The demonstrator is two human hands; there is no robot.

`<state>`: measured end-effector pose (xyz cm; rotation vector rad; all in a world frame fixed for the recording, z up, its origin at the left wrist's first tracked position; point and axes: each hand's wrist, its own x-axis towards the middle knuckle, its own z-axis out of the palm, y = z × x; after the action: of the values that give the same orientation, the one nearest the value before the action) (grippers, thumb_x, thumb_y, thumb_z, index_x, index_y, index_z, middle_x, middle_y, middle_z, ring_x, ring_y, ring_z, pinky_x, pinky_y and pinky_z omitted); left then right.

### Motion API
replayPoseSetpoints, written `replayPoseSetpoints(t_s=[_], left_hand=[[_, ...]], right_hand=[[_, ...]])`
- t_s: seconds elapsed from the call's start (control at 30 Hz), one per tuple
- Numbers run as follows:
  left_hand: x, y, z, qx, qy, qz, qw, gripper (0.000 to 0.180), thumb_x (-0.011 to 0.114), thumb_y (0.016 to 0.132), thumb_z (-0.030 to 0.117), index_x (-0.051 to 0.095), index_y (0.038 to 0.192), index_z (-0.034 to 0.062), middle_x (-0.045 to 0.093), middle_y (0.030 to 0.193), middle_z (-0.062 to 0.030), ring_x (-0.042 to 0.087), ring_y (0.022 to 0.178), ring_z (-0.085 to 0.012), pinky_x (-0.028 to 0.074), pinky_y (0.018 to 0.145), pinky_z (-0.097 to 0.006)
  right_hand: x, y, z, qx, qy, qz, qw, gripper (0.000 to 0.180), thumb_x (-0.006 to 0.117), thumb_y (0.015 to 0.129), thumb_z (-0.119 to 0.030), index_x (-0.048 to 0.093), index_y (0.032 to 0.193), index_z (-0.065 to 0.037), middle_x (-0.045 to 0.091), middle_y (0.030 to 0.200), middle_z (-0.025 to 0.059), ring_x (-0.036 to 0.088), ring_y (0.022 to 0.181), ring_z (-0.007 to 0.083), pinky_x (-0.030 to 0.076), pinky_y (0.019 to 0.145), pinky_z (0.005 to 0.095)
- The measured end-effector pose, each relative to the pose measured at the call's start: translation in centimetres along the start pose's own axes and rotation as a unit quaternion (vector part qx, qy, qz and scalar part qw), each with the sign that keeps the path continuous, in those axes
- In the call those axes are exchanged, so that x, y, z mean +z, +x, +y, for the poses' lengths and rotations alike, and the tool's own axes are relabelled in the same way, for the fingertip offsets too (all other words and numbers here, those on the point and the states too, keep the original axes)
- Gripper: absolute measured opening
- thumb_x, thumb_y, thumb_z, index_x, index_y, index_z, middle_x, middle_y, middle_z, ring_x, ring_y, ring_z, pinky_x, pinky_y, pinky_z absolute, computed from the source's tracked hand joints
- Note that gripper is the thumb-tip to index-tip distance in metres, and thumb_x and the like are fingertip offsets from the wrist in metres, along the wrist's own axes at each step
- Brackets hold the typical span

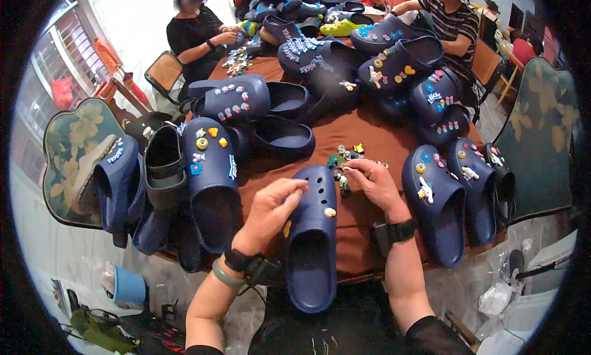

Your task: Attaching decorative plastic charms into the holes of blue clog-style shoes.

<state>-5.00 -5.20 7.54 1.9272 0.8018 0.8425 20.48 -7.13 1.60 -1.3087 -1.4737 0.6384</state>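
A navy clog (314, 216) lies in front of me, its toe on the table and its heel jutting past the near edge. Its upper has several holes and a small yellow-and-white charm (330, 213); another yellow charm (287, 229) sits on its left side. My left hand (277, 204) is closed over the clog's upper left, its fingertips bunched; what they hold, if anything, I cannot make out. Beyond the clog's right side, my right hand (375, 186) pinches a small pale piece (348, 168) above a little pile of charms (341, 155).
Charm-covered navy clogs (212, 152) stand on the left, with more clogs (434, 201) on the right. Shoes are heaped across the brown-covered table (258, 195) toward the back. Two people (197, 35) work at the far end. A blue bin (129, 287) stands on the floor.
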Motion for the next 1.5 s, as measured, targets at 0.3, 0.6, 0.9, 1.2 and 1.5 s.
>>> replayPoseSetpoints(t_s=[0.3, 0.6, 0.9, 1.2, 1.5], left_hand=[[1.0, 3.4, -1.0, 0.047, -0.004, -0.016, 0.999, 0.019, 0.072, 0.08, 0.012, 0.071, 0.097, 0.0025, 0.065, 0.084, -0.0071, 0.059, 0.078, -0.0137, 0.047, 0.067, -0.026], [-0.8, 4.4, -2.3, -0.22, -0.181, -0.016, 0.958, 0.016, 0.068, 0.083, 0.009, 0.069, 0.091, -0.0045, 0.068, 0.084, -0.0079, 0.06, 0.074, -0.0124, 0.048, 0.069, -0.026], [-0.7, 5.8, -6.0, -0.204, -0.11, -0.027, 0.972, 0.016, 0.071, 0.079, 0.008, 0.062, 0.09, -0.0006, 0.064, 0.079, -0.0046, 0.059, 0.07, -0.0116, 0.047, 0.065, -0.025], [-1.0, 6.0, -7.4, -0.319, -0.163, -0.03, 0.933, 0.046, 0.085, 0.067, 0.019, 0.058, 0.1, 0.0016, 0.06, 0.091, -0.0043, 0.056, 0.081, -0.0125, 0.044, 0.073, -0.025], [-0.5, 6.8, -6.9, -0.207, -0.13, -0.02, 0.969, 0.037, 0.085, 0.064, 0.011, 0.057, 0.088, 0.0035, 0.054, 0.079, 0.0011, 0.053, 0.074, -0.0097, 0.042, 0.065, -0.023]], right_hand=[[4.7, -1.3, -3.5, 0.083, 0.322, -0.055, 0.942, 0.013, 0.065, 0.089, -0.012, 0.065, 0.095, -0.002, 0.064, 0.089, -0.0014, 0.057, 0.081, 0.005, 0.046, 0.072, 0.0189], [3.9, -0.8, -3.4, 0.094, 0.268, -0.009, 0.959, 0.013, 0.063, 0.09, -0.014, 0.064, 0.092, -0.001, 0.064, 0.083, -0.0008, 0.057, 0.077, 0.0049, 0.046, 0.069, 0.0204], [3.5, -0.4, -2.2, 0.066, 0.223, 0.017, 0.973, 0.01, 0.064, 0.089, -0.011, 0.063, 0.09, -0.002, 0.062, 0.081, -0.0024, 0.055, 0.076, 0.0056, 0.046, 0.069, 0.0209], [0.5, 0.3, -1.1, 0.058, 0.239, 0.095, 0.965, 0.01, 0.063, 0.089, -0.011, 0.065, 0.089, -0.001, 0.062, 0.08, -0.0025, 0.055, 0.073, 0.0046, 0.045, 0.068, 0.0204], [-0.7, -0.2, 1.3, 0.089, -0.142, 0.023, 0.986, 0.014, 0.069, 0.075, -0.025, 0.07, 0.08, -0.012, 0.068, 0.078, 0.0094, 0.065, 0.074, 0.0246, 0.046, 0.071, 0.0391]])
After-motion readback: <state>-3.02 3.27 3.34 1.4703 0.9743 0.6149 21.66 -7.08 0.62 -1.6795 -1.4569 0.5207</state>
